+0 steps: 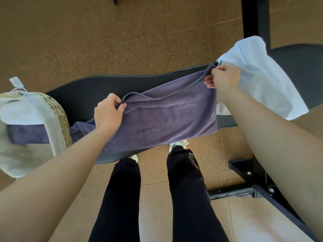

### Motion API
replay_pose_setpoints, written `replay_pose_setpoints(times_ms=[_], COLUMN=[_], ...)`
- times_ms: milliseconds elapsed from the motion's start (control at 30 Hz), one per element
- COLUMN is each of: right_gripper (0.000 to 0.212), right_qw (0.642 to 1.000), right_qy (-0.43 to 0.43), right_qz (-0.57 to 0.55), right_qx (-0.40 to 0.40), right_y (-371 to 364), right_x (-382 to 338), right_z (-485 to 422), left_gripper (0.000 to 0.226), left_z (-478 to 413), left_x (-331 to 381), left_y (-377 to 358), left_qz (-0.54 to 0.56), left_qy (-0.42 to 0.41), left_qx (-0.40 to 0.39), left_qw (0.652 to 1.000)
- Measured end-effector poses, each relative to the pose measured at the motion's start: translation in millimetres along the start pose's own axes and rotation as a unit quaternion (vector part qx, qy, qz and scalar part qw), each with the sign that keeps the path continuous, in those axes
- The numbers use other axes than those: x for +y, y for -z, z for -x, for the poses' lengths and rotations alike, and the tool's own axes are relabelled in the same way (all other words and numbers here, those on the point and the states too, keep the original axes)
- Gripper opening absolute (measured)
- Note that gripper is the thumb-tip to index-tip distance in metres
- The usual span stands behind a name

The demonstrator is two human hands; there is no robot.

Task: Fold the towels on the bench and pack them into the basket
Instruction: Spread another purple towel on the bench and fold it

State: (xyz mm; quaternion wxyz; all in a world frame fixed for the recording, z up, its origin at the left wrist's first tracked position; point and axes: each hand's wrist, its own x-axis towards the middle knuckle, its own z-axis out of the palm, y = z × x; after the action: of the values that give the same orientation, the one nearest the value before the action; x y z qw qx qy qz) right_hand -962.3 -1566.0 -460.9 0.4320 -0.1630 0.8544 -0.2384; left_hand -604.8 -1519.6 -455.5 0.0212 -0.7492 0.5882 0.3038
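2 hands, left (108,112) and right (224,76), arms outstretched, pinching purple towel (167,116) edge

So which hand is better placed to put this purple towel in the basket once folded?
Probably left: the left hand pinches the purple towel beside the basket; the right hand holds its corner at the far end.

Bare padding shows on the bench (83,91) only along its far edge and in the left gap between the spread purple towel (171,116) and the basket (59,116). On the right a heaped pale towel (258,70) covers the bench, and a black post (255,18) stands far behind it. A folded purple towel (28,135) and a folded pale-blue towel (19,114) fill the basket's far part, leaving bare lining near.
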Motion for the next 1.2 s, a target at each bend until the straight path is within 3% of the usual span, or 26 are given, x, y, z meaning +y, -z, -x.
replay_pose_setpoints(times_ms=[167, 400, 467, 533, 567, 633, 667, 767, 833, 933, 1067, 1133, 1200], right_gripper=[0.014, 0.037, 0.031, 0.012, 0.019, 0.046, 0.050, 0.034, 0.025, 0.037, 0.072, 0.085, 0.091], right_qw=[0.997, 0.993, 0.994, 0.995, 0.993, 0.989, 0.985, 0.967, 0.939, 0.856, 0.717, 0.680, 0.665], right_qy=[-0.040, 0.015, 0.005, -0.020, -0.011, 0.053, 0.094, 0.226, 0.303, 0.398, 0.447, 0.433, 0.429], right_qz=[-0.064, 0.086, 0.058, -0.010, -0.030, 0.008, 0.046, 0.103, 0.156, 0.283, 0.490, 0.553, 0.577], right_qx=[0.031, 0.078, 0.090, 0.100, 0.110, 0.137, 0.135, 0.053, -0.043, -0.169, -0.213, -0.212, -0.201], right_y=[-7, -13, -16, -23, -29, -42, -49, -83, -112, -151, -180, -186, -187], right_x=[-6, -5, -9, -12, -11, -11, -11, -3, 5, 14, 24, 31, 34], right_z=[-10, -20, -21, -19, -20, -4, 11, 59, 83, 107, 130, 133, 137], left_gripper=[0.011, 0.018, 0.022, 0.026, 0.031, 0.038, 0.038, 0.027, 0.021, 0.031, 0.060, 0.048, 0.025], left_z=[-51, -94, -102, -104, -103, -92, -84, -50, -26, 3, 10, 6, 3], left_x=[1, 18, 26, 32, 32, 26, 19, -13, -38, -75, -101, -106, -114], left_y=[30, 35, 31, 26, 24, 21, 20, 18, 18, 16, 11, 11, 11], left_qz=[0.019, -0.045, -0.043, 0.011, 0.049, 0.111, 0.124, 0.099, 0.074, 0.028, -0.083, -0.102, -0.089], left_qy=[-0.001, 0.004, 0.039, 0.064, 0.061, 0.018, -0.014, -0.065, -0.059, -0.032, -0.064, -0.103, -0.149], left_qx=[-0.039, 0.054, 0.067, 0.077, 0.076, 0.063, 0.064, 0.101, 0.108, 0.040, -0.064, -0.064, -0.036], left_qw=[0.999, 0.998, 0.996, 0.995, 0.994, 0.992, 0.990, 0.988, 0.990, 0.998, 0.992, 0.987, 0.984])
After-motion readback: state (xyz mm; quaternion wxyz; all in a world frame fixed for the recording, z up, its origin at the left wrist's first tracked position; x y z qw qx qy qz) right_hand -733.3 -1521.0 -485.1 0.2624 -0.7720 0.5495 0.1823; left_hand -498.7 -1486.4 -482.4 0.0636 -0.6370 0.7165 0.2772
